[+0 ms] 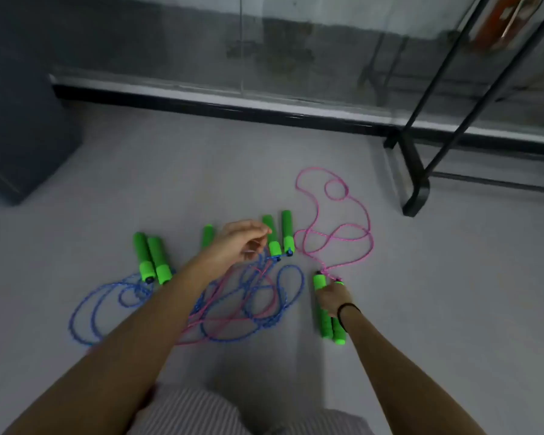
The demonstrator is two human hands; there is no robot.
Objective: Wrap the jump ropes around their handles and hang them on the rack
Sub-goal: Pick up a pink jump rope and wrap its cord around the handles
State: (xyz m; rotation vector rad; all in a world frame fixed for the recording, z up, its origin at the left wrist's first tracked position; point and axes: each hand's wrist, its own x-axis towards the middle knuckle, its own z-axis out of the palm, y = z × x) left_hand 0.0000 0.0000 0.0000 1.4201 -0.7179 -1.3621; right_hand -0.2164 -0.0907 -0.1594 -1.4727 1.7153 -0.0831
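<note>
Sorting jump ropes on the floor, one pair of handles in hand

Our left hand (233, 243) hovers half-curled over the blue-and-pink tangle (258, 296); we cannot tell if it pinches a strand. Our right hand (332, 298) grips the pink rope's (346, 226) green handles (325, 324). Pulling could snag crossed loops. Grey floor (453, 293), rack (416, 171) beside glass wall (296, 58).

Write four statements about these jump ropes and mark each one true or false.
1. The right hand grips a pair of green handles. True.
2. Every rope here is blue. False: a pink rope lies beside the blue rope.
3. The pink rope is wound tight round the held handles. False: it lies in loose loops on the floor.
4. The black rack stands to the right of the ropes. True.
</note>
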